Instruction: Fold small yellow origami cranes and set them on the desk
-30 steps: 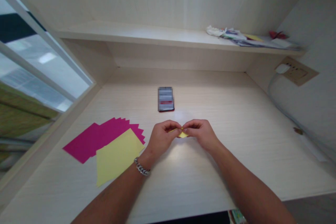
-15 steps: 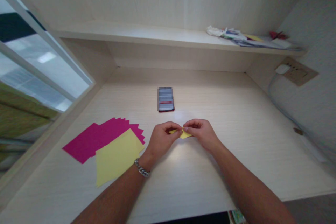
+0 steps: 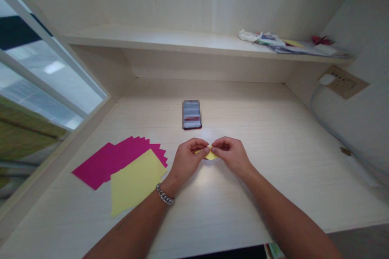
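Note:
A small folded piece of yellow paper is pinched between both hands just above the desk. My left hand, with a chain bracelet at its wrist, grips the left part between thumb and fingers. On the other side my right hand pinches the right part, its fingertips close to those of the left. Fingers cover much of the paper, so its full folded shape is hidden. Left of my left hand lie yellow sheets, partly over a fanned row of magenta sheets.
A phone lies on the desk beyond my hands. Papers and a crumpled wrapper rest on the shelf at the back. A white plug with a cable sits in the right wall's socket.
My fingertips have shifted slightly on the yellow paper, and the thumbs now sit nearer each other. Both hands keep their hold; the sheets and phone stay put.

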`<state>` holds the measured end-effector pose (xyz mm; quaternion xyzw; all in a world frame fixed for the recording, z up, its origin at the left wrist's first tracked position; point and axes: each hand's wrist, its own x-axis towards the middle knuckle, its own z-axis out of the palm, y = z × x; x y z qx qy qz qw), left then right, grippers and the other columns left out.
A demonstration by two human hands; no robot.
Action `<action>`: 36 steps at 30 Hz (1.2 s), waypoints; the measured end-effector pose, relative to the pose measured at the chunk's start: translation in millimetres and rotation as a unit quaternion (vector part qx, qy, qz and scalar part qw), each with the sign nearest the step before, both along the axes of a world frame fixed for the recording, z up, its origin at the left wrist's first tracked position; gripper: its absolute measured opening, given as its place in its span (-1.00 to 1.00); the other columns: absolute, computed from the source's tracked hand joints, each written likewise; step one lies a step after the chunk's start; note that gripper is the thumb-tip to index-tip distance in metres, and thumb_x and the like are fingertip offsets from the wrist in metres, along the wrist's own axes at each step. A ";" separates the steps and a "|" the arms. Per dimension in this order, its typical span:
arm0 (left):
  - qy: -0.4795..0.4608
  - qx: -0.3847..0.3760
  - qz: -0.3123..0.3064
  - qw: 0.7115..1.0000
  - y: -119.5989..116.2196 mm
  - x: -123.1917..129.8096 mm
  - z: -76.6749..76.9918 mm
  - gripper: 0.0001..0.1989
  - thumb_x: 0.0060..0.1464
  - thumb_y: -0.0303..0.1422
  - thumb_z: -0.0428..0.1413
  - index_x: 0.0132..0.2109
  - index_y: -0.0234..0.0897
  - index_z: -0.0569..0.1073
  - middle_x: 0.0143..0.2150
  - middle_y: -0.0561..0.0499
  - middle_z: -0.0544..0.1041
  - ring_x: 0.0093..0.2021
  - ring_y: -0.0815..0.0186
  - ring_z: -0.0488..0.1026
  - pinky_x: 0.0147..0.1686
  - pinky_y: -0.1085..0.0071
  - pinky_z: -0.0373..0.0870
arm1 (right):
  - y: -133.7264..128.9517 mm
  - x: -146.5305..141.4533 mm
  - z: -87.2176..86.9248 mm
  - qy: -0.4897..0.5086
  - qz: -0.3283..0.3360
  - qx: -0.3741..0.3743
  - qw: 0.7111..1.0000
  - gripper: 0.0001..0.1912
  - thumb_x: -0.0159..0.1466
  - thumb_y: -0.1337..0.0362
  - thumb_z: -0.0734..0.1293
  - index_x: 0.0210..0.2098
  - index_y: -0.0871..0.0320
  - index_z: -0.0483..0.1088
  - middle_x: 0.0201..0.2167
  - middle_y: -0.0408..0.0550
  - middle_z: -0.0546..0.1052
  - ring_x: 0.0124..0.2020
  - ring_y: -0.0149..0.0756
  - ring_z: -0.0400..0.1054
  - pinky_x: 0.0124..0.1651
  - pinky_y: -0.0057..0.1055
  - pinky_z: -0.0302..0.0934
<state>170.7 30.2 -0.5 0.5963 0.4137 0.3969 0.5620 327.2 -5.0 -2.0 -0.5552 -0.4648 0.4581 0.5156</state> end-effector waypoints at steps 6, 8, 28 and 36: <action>-0.053 -0.069 0.008 0.996 0.2 0.3 0.4 -0.79 -0.15 -0.35 0.26 -0.31 -0.36 0.48 -0.47 0.01 0.53 -0.48 0.34 0.48 -0.46 0.40 0.50 | -0.8 -4.4 4.1 0.021 -0.021 0.018 0.999 -0.81 -0.06 0.27 0.45 -0.49 0.16 0.38 -0.55 -0.15 0.47 -0.52 -0.39 0.33 -0.42 -0.43 0.24; -0.072 -0.092 0.007 0.993 0.4 -0.5 0.9 -0.77 -0.17 -0.36 0.27 -0.31 -0.36 0.48 -0.49 0.02 0.53 -0.49 0.35 0.48 -0.47 0.39 0.51 | -0.6 -3.2 5.6 0.044 -0.011 0.004 0.999 -0.79 -0.06 0.27 0.46 -0.46 0.17 0.39 -0.55 -0.15 0.47 -0.52 -0.40 0.34 -0.40 -0.43 0.24; 0.033 0.097 0.031 0.994 -12.0 4.2 0.5 -0.71 0.10 -0.29 0.09 -0.04 -0.23 0.50 -0.04 -0.07 0.54 -0.05 0.24 0.47 0.02 0.28 0.37 | -1.5 -13.4 -5.1 -0.043 -0.026 0.043 0.998 -0.63 0.19 0.05 0.30 -0.13 0.14 0.48 -0.18 0.03 0.55 -0.18 -0.21 0.41 -0.13 -0.28 0.30; 0.144 0.176 0.102 0.968 -2.3 -4.6 5.6 -0.76 0.00 -0.31 0.17 -0.13 -0.18 0.53 -0.13 -0.07 0.52 -0.16 0.23 0.45 -0.19 0.31 0.42 | 6.8 4.7 -14.7 -0.025 -0.038 -0.014 0.999 -0.76 0.10 0.17 0.36 -0.31 0.21 0.47 -0.38 -0.02 0.55 -0.37 -0.29 0.41 -0.27 -0.34 0.30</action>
